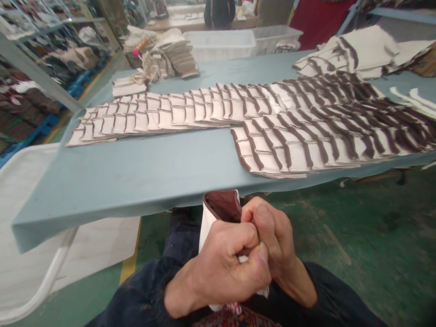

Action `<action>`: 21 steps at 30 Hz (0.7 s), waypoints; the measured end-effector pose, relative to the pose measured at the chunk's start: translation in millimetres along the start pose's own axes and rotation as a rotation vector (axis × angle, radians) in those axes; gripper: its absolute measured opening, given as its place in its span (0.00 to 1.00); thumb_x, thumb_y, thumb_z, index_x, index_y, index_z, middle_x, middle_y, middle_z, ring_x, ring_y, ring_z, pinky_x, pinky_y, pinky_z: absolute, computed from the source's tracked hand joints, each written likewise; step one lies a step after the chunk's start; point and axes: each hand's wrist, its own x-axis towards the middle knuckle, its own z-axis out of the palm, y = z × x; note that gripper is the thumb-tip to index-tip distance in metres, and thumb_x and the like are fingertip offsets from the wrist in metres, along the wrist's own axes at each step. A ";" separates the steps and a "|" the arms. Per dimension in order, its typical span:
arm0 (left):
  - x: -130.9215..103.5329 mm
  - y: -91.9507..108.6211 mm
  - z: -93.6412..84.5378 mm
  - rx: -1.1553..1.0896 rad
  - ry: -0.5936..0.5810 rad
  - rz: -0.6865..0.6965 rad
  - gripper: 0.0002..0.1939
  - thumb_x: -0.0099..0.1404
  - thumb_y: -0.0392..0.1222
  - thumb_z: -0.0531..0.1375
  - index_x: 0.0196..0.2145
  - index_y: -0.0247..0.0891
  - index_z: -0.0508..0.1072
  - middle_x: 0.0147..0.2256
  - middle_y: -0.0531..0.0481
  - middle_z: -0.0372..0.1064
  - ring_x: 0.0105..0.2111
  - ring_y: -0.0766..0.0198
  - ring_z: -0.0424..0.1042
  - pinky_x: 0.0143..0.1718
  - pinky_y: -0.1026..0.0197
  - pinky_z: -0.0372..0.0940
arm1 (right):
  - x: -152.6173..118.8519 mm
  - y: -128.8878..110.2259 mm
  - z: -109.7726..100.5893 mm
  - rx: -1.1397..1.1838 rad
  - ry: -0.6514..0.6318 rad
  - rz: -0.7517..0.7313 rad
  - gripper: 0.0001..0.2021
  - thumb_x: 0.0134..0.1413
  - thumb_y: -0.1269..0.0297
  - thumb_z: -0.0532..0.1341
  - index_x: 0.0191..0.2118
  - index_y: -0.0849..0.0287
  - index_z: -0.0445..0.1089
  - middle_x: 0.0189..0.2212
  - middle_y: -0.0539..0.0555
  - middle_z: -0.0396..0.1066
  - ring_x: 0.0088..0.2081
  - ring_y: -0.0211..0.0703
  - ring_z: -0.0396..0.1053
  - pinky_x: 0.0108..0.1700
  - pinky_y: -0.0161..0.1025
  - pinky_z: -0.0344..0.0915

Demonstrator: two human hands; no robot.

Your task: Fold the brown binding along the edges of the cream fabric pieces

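Both hands (231,259) close tightly on the brown-lined cloth piece (221,206); beyond them, the blue-covered table (163,168) bears overlapping, probably fabric, pieces (293,145).

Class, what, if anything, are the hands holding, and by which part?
Both hands grip a cream cloth piece with brown lining by its edge; the exact spot is hidden behind the fingers.

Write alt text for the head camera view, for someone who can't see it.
A person's left hand and right hand grip a brown-lined cream fabric piece close together, in front of a blue-covered table. Overlapping cream fabric pieces with brown edging lie on it in long rows, with pale plastic bins at the far side.
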 end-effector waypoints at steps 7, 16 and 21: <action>16.7 -28.8 5.7 -0.170 0.035 -0.168 0.20 0.64 0.43 0.58 0.20 0.41 0.52 0.19 0.58 0.50 0.21 0.70 0.49 0.23 0.63 0.48 | 11.1 25.1 -5.1 -0.135 0.055 0.073 0.23 0.75 0.53 0.45 0.28 0.54 0.62 0.22 0.50 0.64 0.24 0.42 0.62 0.30 0.41 0.58; 6.3 -37.9 -27.1 0.162 -0.244 -0.093 0.17 0.71 0.43 0.58 0.24 0.37 0.63 0.23 0.58 0.58 0.24 0.69 0.55 0.28 0.63 0.50 | 4.2 40.0 -9.2 -0.236 -0.078 0.178 0.22 0.72 0.53 0.50 0.27 0.55 0.64 0.19 0.47 0.65 0.22 0.38 0.63 0.29 0.36 0.55; 2.2 -28.9 -31.8 0.305 -0.271 -0.014 0.12 0.68 0.41 0.64 0.29 0.37 0.68 0.25 0.58 0.61 0.25 0.69 0.56 0.29 0.63 0.49 | 4.6 40.4 -7.8 -0.297 -0.078 0.146 0.21 0.72 0.54 0.50 0.27 0.55 0.65 0.19 0.47 0.66 0.22 0.38 0.64 0.28 0.36 0.54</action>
